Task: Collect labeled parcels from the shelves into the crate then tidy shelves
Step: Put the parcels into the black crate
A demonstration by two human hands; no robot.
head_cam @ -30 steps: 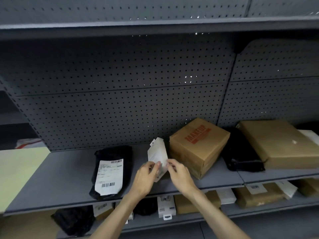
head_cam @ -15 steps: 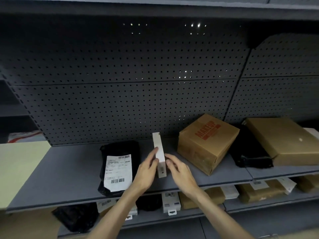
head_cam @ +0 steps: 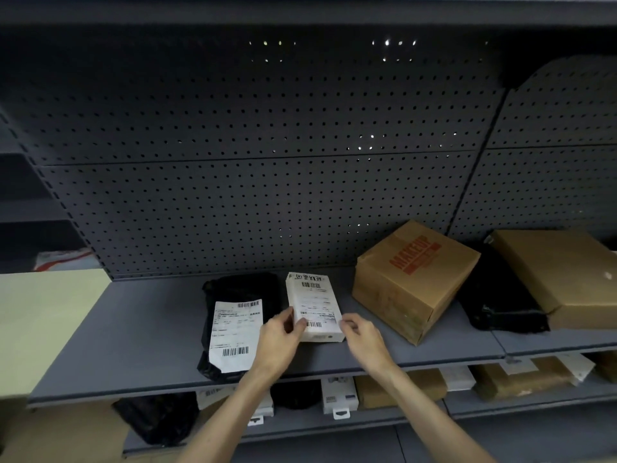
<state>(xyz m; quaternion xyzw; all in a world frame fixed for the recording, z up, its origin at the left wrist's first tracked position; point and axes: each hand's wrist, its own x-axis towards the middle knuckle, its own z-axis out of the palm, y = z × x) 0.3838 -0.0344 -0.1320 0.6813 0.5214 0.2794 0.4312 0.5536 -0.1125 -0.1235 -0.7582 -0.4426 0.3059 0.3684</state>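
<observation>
A small white box [head_cam: 314, 304] with a printed label and barcodes lies flat, label up, on the grey shelf [head_cam: 140, 332]. My left hand [head_cam: 278, 342] grips its near left edge, thumb on the label. At the box's near right corner, my right hand [head_cam: 362, 340] touches it with curled fingers. A black poly bag [head_cam: 238, 292] with a white shipping label lies just left of the box.
A brown carton [head_cam: 414, 279] printed in red sits right of the white box, then a black bag [head_cam: 494, 302] under a larger brown box [head_cam: 561, 272]. The lower shelf [head_cam: 334, 426] holds several more parcels. A pale yellow surface [head_cam: 40, 315] lies at left.
The white box went from held up, to standing on its edge, to lying flat with its label up. Both hands stayed at its near end.
</observation>
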